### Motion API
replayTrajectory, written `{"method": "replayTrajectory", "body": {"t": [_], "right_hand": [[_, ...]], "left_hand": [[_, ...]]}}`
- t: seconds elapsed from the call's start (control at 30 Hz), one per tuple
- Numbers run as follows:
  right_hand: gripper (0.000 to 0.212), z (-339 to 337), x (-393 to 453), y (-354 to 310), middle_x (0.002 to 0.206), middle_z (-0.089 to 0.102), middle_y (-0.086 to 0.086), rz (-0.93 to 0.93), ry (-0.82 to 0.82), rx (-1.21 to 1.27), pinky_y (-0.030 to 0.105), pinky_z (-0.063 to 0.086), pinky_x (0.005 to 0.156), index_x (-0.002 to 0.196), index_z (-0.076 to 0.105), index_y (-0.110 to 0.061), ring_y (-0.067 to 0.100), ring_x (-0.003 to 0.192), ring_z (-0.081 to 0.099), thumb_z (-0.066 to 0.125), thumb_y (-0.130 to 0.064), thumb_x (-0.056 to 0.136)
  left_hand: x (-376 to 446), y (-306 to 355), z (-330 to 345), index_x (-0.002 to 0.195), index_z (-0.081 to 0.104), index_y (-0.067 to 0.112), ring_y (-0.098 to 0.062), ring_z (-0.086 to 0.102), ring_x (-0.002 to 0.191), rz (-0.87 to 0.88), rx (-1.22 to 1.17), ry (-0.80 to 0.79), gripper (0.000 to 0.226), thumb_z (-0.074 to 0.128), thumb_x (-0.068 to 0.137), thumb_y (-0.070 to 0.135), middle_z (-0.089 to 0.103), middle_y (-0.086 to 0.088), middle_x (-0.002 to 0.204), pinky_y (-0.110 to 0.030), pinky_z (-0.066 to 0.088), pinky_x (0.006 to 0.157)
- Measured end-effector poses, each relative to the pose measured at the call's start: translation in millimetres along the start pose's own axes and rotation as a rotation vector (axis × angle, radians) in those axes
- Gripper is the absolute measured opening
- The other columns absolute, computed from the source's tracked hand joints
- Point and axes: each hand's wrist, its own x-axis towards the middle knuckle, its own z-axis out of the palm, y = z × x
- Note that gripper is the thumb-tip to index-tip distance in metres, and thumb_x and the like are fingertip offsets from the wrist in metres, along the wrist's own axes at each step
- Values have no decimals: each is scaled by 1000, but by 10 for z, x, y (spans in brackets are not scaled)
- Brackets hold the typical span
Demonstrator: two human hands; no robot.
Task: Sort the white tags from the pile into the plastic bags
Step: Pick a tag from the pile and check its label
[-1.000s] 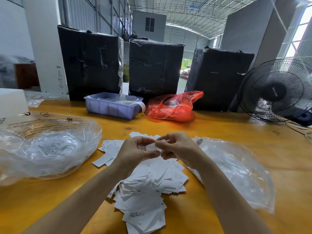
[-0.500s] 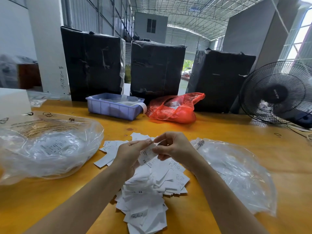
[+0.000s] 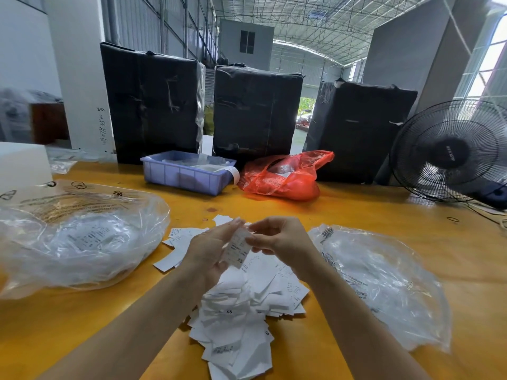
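A pile of white tags [image 3: 241, 305] lies on the yellow table [image 3: 384, 215] in front of me. Above its far end, both hands hold one white tag [image 3: 237, 248] upright. My left hand [image 3: 208, 250] grips it along its left side, fingers behind it. My right hand [image 3: 279, 242] pinches its top edge. A clear plastic bag [image 3: 82, 237] with tags inside lies to the left of the pile. A second clear plastic bag [image 3: 384, 281] lies to the right, flatter, with printed text along its edge.
At the table's back stand a blue plastic tray [image 3: 186, 174], a red plastic bag [image 3: 285, 176] and three black wrapped boxes [image 3: 258, 111]. A black fan [image 3: 450, 152] sits at the back right. A white box [image 3: 22, 165] is at the far left.
The tag was held small between both hands' fingertips; now it hangs unfolded and upright, and the left hand has opened out behind it. The view has tilted slightly downward.
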Motion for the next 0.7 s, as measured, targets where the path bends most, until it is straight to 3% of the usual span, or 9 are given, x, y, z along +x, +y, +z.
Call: {"method": "replayTrajectory", "body": {"t": [0.17, 0.3, 0.47, 0.57, 0.7], "right_hand": [[3, -119, 2, 13, 65, 66, 3, 118, 82, 20, 10, 39, 45, 85, 70, -4, 4, 49, 56, 67, -6, 84], [4, -136, 9, 14, 64, 66, 6, 144, 112, 18, 10, 37, 42, 82, 70, -2, 3, 44, 56, 68, -4, 84], [8, -137, 0, -33, 64, 67, 8, 118, 97, -37, 13, 39, 43, 89, 69, 4, 4, 44, 57, 66, -1, 84], [6, -265, -27, -159, 70, 72, 2, 104, 60, -169, 15, 46, 48, 88, 69, -5, 6, 53, 64, 65, -9, 87], [11, -726, -118, -355, 70, 73, 2, 171, -8, -400, 17, 46, 46, 82, 69, -8, 11, 57, 68, 65, -17, 87]], "left_hand": [[17, 29, -38, 86, 67, 12, -17, 63, 66, -47, 205, -73, 14, 70, 81, 25, 72, -4, 74, -20, 46, 49], [17, 40, -97, 90, 68, 3, -13, 65, 54, -64, 321, -147, 30, 77, 71, 25, 72, -9, 72, -18, 50, 46], [17, 66, -115, 77, 71, 4, -8, 58, 41, 58, 487, -143, 9, 76, 76, 11, 64, 0, 51, -16, 47, 44], [54, 241, -242, 73, 69, 4, -9, 60, 41, 230, 669, -31, 12, 76, 78, 13, 67, -9, 61, -16, 44, 40], [140, 673, -652, 69, 67, 8, -8, 61, 42, 510, 943, 316, 18, 71, 83, 18, 68, -12, 67, -22, 47, 49]]}}
